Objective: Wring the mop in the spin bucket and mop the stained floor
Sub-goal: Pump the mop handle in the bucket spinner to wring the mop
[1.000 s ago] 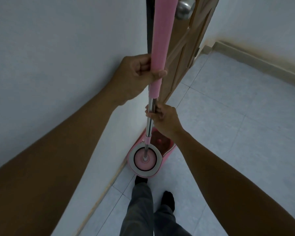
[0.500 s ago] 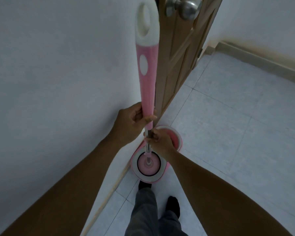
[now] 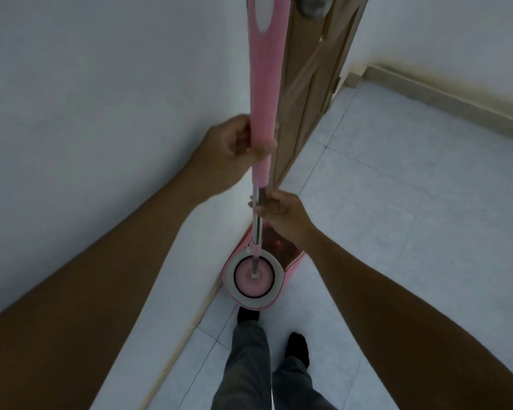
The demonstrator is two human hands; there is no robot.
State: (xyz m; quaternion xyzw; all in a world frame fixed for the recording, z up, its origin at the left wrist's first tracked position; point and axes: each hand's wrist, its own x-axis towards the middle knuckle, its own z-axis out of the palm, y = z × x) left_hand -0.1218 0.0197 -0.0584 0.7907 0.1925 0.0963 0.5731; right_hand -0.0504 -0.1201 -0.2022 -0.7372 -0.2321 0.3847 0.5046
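Left grip (image 3: 237, 140) is curled tight round the lower end of the long pink plastic mop handle (image 3: 266, 84), and my right grip (image 3: 282, 214) is clamped on the bare steel shaft (image 3: 258, 232) just below it. The mop stands nearly upright, its round pink head (image 3: 253, 276) seated in the white-rimmed spinner basket (image 3: 230, 279) of the pink spin bucket (image 3: 290, 270). The bucket sits on the pale tiled floor (image 3: 397, 232) against the white wall (image 3: 101, 113), beside the brown wooden door (image 3: 308, 99), just beyond my feet (image 3: 299, 346).
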